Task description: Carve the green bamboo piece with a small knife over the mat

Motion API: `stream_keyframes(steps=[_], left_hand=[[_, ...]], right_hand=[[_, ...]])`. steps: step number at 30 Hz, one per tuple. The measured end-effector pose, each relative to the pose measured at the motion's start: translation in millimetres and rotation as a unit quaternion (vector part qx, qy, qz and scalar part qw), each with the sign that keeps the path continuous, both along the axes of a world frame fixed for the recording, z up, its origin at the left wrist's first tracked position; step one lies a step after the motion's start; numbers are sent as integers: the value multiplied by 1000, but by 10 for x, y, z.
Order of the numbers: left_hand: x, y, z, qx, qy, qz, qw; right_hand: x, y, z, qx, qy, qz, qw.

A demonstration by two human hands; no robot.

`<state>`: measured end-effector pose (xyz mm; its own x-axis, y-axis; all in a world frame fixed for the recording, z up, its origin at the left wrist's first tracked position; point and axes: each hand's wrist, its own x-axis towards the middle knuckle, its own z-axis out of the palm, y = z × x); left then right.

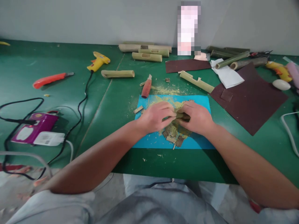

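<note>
**Left hand [158, 117] and right hand [198, 117] meet on 1 small olive-brown piece [179, 115]**

We find the piece pinched between the 2 hands, above the blue sheet [202, 142] on the green table [116, 124]. Its long axis seems to run roughly from side to side, from the left fingertips into the curl of the right hand, so it lies to the right of the left grip and to the left of the right grip. Neither hand is nearer, since both touch it. We judge both grips closed on the piece, though the fingers cover so much of it that we cannot tell its full shape, or whether it is bamboo or something folded around bamboo.

Just below the hands we see a pile of pale shavings [173, 131] with small brown squares [179, 141] among them. Beyond the sheet's far edge, a red-handled blade [146, 88] points away from us, ahead of the left hand. On the right, a notched bamboo tube [198, 82] lies slantwise, its near end touching or just beside a large dark brown sheet [254, 102]. Well apart on the left, we see a yellow glue gun [98, 62] and an orange-red knife [51, 80].
</note>
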<state>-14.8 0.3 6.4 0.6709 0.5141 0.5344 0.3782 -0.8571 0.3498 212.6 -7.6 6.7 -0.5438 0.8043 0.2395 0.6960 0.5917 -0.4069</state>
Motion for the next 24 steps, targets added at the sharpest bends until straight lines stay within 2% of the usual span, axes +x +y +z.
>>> stream_keyframes(steps=[5,10,15,20,24], left_hand=[[0,16,-4,13,4,16,1000],[6,-3,-1,10,27,-8,1000],[13,24,-9,15,17,13,1000],[20,-24,-14,41,31,-24,998],[1,-7,3,31,36,6,999]], right_hand=[[-1,3,1,4,1,1,1000],[-6,6,3,-8,-1,-1,1000],[-9,21,-6,1,0,-3,1000],[-5,26,-19,-4,4,4,1000],[-3,26,-19,0,8,3,1000]])
